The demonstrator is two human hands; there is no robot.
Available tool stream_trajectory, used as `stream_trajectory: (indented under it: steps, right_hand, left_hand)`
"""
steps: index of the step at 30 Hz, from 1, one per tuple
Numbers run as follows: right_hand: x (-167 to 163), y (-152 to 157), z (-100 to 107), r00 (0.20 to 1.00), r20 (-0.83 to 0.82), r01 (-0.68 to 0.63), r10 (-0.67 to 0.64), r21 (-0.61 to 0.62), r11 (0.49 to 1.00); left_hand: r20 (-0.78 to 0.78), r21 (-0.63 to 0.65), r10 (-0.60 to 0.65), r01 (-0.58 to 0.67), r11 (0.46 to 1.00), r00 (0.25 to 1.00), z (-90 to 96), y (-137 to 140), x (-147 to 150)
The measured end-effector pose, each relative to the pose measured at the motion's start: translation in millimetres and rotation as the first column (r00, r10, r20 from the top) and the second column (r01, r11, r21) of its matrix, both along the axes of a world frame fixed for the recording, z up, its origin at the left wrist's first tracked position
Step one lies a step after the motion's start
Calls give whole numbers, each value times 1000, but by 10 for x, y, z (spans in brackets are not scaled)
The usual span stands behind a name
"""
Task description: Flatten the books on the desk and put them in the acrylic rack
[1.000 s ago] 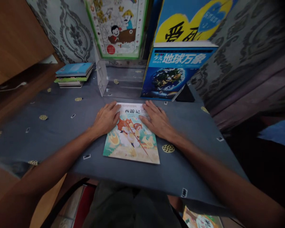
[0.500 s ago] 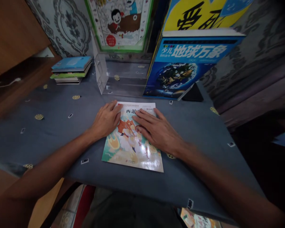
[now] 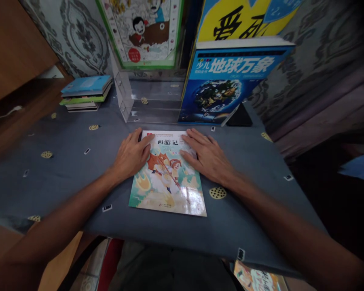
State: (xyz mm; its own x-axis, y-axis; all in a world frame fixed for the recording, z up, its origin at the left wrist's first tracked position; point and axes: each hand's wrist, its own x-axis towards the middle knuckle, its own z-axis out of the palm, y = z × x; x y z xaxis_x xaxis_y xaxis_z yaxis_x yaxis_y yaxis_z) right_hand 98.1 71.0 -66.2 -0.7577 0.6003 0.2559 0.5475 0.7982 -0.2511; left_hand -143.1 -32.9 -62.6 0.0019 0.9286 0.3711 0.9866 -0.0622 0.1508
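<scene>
A thin paperback book (image 3: 166,178) with an illustrated cover and Chinese title lies closed and flat on the cloth-covered table (image 3: 109,226). My left hand (image 3: 132,152) rests along its upper left edge, thumb on the cover and fingers loosely extended beside the corner. Over the upper right edge lies my right hand (image 3: 204,155), palm down with its fingers spread, the fingertips touching the cover. Neither hand grips the book.
Behind the book stands a clear acrylic rack (image 3: 154,111) holding a green-framed picture book (image 3: 151,36) and a blue earth encyclopedia (image 3: 218,93). A stack of books (image 3: 86,91) sits at the back left. A dark flat object (image 3: 241,115) lies behind the encyclopedia.
My right hand has slid rightward across the cover, from over the title to the right edge, uncovering the title and the figure. My left hand stays at the left edge. The view has shifted slightly.
</scene>
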Motion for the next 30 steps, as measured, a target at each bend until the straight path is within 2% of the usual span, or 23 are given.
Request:
stream_trajectory:
  steps: [3,6,8,10,12,13,15,17,18,19,20,22,26,30]
  right_hand:
    - [-8,-24,-1,999,22,33,-33,17,999]
    - [-38,-65,5,997,49,61,-61,9,998]
    - [-51,-76,-3,998,31,52,-52,-5,999]
    - [-54,-75,-22,999,-1,37,-37,-21,999]
    - [-49,-69,-43,999,-30,34,-35,-35,999]
    - [-45,-67,-53,998,-43,37,-38,-40,999]
    - [-39,-65,-67,997,-65,38,-41,-50,998]
    - [-35,-63,-76,996,-77,36,-40,-55,998]
    - [-35,-62,-79,996,-80,35,-39,-57,998]
    - [-37,-60,-81,996,-81,34,-39,-57,998]
    - [-41,-59,-83,996,-80,35,-39,-59,998]
    - [-53,-63,-88,997,-69,40,-45,-73,997]
    - [-82,-93,-96,997,-55,55,-62,-134,989]
    - [-84,-117,-92,995,-69,52,-65,-180,982]
  left_hand:
    - [17,-17,26,-25,1000,1000,25,-14,10]
    - [69,-21,2,0,1000,998,68,-14,-4]
    - [170,-30,-8,14,999,985,107,-6,-24]
    - [365,-43,13,3,999,931,146,11,-40]
    - [626,-51,48,-21,998,778,174,35,-39]
    - [750,-54,68,-42,998,658,183,49,-29]
    - [924,-94,118,-85,992,362,192,78,9]
    - [979,-181,188,-83,980,84,200,102,64]
    - [975,-220,219,-66,973,-19,205,110,93]
    - [967,-244,239,-48,969,-92,211,114,121]
    - [959,-254,246,-41,966,-138,218,115,148]
    - [955,-253,237,-74,965,-180,229,109,195]
    - [953,-254,222,-141,957,-208,213,95,275]
    - [943,-244,208,-115,963,-260,171,101,350]
